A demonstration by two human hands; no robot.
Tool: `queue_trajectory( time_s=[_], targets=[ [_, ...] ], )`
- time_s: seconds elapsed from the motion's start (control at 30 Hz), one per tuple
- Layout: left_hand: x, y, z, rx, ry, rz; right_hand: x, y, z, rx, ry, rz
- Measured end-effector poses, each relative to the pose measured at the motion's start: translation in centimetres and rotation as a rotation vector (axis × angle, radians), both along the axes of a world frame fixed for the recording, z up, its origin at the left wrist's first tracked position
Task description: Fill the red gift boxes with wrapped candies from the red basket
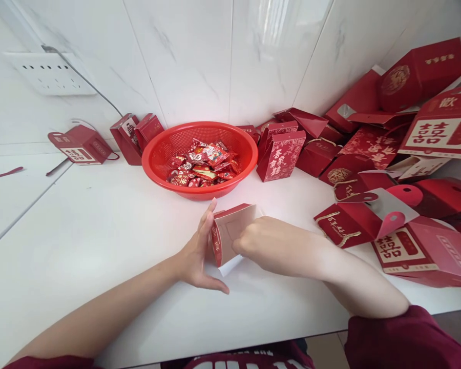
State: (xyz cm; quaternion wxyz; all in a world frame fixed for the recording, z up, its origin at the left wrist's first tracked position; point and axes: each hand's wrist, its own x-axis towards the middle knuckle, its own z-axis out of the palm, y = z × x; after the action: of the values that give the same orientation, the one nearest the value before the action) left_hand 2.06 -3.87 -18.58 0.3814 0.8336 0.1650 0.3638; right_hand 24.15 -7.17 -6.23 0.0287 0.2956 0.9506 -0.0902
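Observation:
A small red paper box (pixel 233 230) stands on the white table, its pale inside facing me. My left hand (pixel 200 251) rests against the box's left side, thumb spread away from the fingers. On the other side, my right hand (pixel 259 243) is closed at the box's right part, its fingertips partly hidden at the opening; whatever it pinches cannot be made out. Just behind the box sits a red plastic basket (pixel 157 169) with several red-wrapped candies (pixel 205 166) inside.
Many red gift boxes (pixel 369 146) are piled along the right side. Upright boxes (pixel 282 156) stand right of the basket, others (pixel 128 138) left of it. Another box (pixel 80 145) lies at the far left, below a wall socket (pixel 54 74) with a cable.

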Motion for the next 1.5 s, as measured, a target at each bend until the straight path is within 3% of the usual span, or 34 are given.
queue_trajectory(
  time_s=[0.13,0.23,0.37,0.63,0.8,0.93,1.1,1.33,1.4,1.5],
  targets=[
    [0.7,-0.6,0.0,-0.116,-0.109,0.01,-0.2,-0.3,0.1,0.017,0.03,-0.018],
    [1.3,-0.8,-0.1,-0.115,-0.136,0.101,-0.3,-1.0,0.4,0.026,0.003,-0.035],
    [1.5,-0.6,-0.3,-0.124,-0.127,0.087,-0.2,-1.4,0.8,0.011,0.063,-0.046],
    [1.3,-0.6,0.0,-0.122,-0.086,0.093,-0.4,-0.4,0.8,0.182,0.25,-0.228],
    [0.9,-0.4,0.2,-0.135,-0.049,0.087,-1.3,-0.2,-0.1,0.277,0.145,-0.292],
    [0.4,-0.1,0.0,-0.149,0.017,0.082,-1.8,0.2,-0.3,0.224,-0.041,-0.349],
    [0.5,-0.2,0.3,-0.198,0.104,0.103,-2.2,0.4,0.2,0.137,-0.101,-0.337],
    [0.9,-1.1,0.9,-0.059,0.146,0.331,-1.0,1.7,-0.3,0.104,0.019,-0.289],
    [1.0,-1.2,0.8,-0.044,0.122,0.33,-0.5,2.5,-0.7,0.08,0.074,-0.272],
    [1.0,-1.2,0.4,-0.149,0.043,0.251,0.2,3.4,-1.1,0.0,0.146,-0.273]
  ],
)
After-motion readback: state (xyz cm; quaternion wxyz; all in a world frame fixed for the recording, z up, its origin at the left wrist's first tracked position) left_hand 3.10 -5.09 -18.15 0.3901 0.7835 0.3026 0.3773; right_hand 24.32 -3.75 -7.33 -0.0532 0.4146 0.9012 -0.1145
